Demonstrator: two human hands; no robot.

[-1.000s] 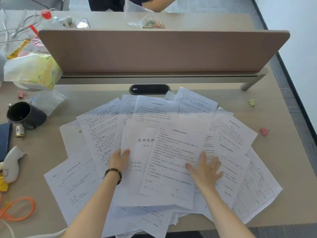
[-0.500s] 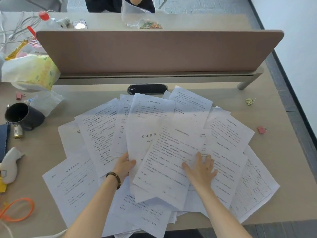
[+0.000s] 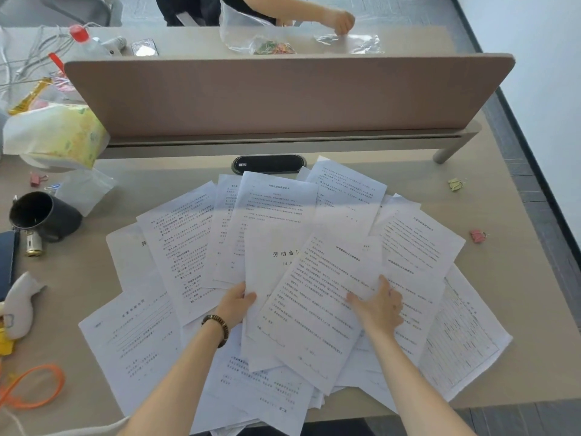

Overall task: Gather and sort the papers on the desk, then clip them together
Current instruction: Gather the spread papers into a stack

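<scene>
Several printed white papers (image 3: pixel 176 247) lie fanned out over the beige desk (image 3: pixel 503 309). My left hand (image 3: pixel 234 305) pinches the lower left edge of a cover sheet (image 3: pixel 270 247) with large characters. A tilted text sheet (image 3: pixel 314 309) lies over that cover sheet. My right hand (image 3: pixel 379 305) rests flat with spread fingers on the tilted sheet's right part. A yellow binder clip (image 3: pixel 455 184) and a pink binder clip (image 3: pixel 478 236) lie on the desk to the right of the papers. Another pink clip (image 3: pixel 37 179) lies far left.
A brown divider panel (image 3: pixel 283 96) stands behind the papers. On the left are a black cup (image 3: pixel 44 217), a tissue pack (image 3: pixel 59 136), a white tool (image 3: pixel 20 305) and an orange loop (image 3: pixel 34 385). Beyond the divider another person's hand (image 3: pixel 341 22) handles plastic bags.
My left hand has lifted and slid the cover sheet up and to the right. The tilted sheet under my right hand has rotated further clockwise. The far person's hand moved right.
</scene>
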